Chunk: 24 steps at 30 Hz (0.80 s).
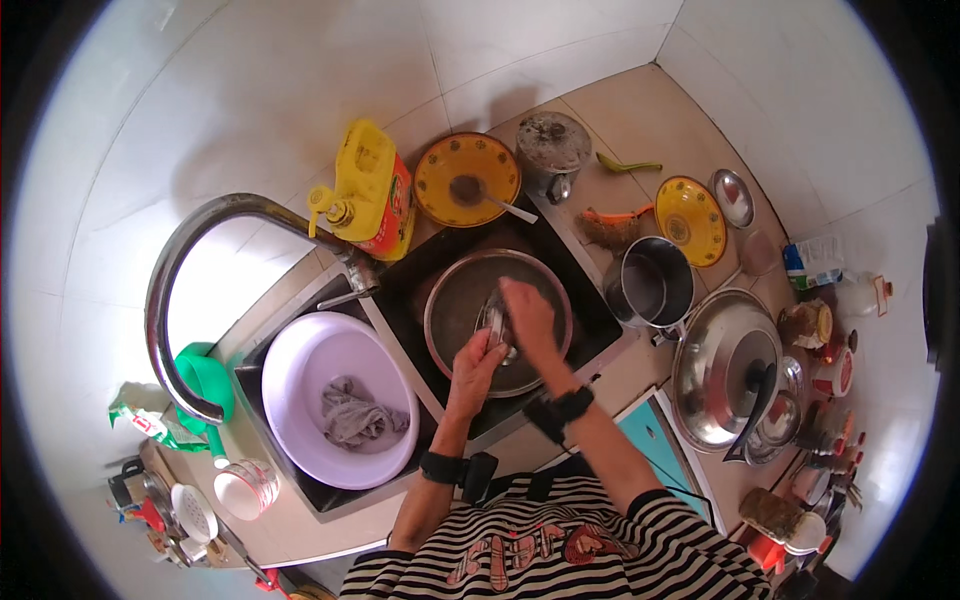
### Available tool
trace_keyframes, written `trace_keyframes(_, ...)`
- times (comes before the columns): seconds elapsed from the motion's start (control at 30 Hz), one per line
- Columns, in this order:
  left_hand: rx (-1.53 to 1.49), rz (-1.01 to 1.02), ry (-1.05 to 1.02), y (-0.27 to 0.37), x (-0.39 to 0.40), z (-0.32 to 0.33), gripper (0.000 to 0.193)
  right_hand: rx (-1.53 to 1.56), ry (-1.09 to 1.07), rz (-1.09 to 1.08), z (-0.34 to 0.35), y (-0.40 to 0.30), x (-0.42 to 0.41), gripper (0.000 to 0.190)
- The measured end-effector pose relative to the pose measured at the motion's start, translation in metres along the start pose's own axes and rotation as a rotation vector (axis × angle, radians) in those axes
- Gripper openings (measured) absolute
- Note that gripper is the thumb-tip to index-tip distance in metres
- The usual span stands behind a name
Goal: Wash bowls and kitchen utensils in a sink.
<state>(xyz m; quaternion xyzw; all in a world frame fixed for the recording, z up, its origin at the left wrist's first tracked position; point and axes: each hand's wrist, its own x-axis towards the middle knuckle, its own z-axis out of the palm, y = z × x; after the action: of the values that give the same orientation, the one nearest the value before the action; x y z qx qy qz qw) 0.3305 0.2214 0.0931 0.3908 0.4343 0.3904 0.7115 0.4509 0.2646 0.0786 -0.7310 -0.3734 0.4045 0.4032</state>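
My left hand [475, 369] grips a shiny metal utensil [496, 327] over a round metal basin [559, 300]. Its exact kind is hidden by my fingers. My right hand [534, 315], blurred, is curled against the utensil's far side, and whatever lies within its fingers cannot be made out. The basin stands in the dark right-hand sink [409, 289]. To the left, a lilac plastic basin [289, 420] fills the other sink and has a wet grey cloth [358, 416] in it.
A curved faucet [161, 300] arches over the left side. Behind the sink stand a yellow detergent jug [367, 180], an orange bowl [435, 176] with a spoon, and a lidded metal pot [553, 142]. On the right are a saucepan [651, 281], a brush [611, 229] and a wok lid [712, 375].
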Motion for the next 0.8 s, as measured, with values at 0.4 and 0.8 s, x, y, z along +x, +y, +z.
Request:
trace_keyframes(0.4,0.497,0.198,0.164,0.015,0.009,0.015,0.021,0.917,0.066,0.366,0.011,0.017,-0.03,0.042)
trace_keyframes(0.8,1.19,0.468,-0.005,0.005,-0.001,0.002,0.022,1.077,-0.272,0.507,-0.023,0.013,-0.029,0.045)
